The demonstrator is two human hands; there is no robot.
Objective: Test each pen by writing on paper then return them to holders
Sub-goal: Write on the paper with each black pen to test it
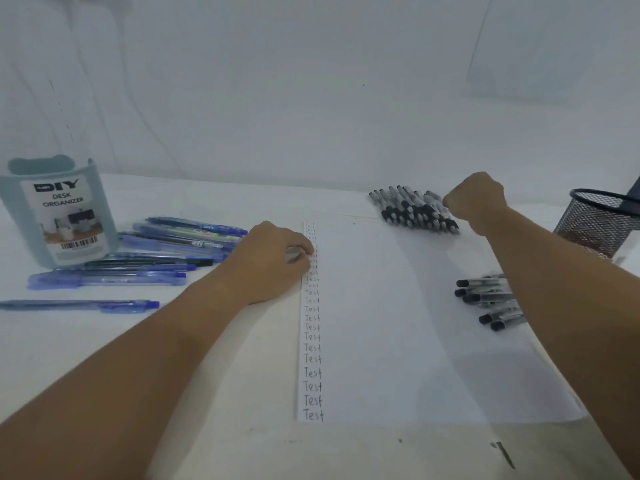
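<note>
A white paper sheet (381, 323) lies in the middle of the table, with a column of handwritten "Test" words (312, 341) down its left edge. My left hand (273, 261) rests on that edge with bent fingers, its fingertips pressing the paper. My right hand (476, 200) is at the far right, fingers curled over the right end of a row of black pens (412, 209), pinching one there. A second pile of black pens (488, 299) lies right of the sheet. Several blue pens (166, 251) lie on the left.
A pale green desk organizer (55, 213) with a "DIY" label stands at the far left. A black mesh pen cup (599, 220) stands at the far right. One blue pen (79, 304) lies apart at the near left. A white wall rises behind the table.
</note>
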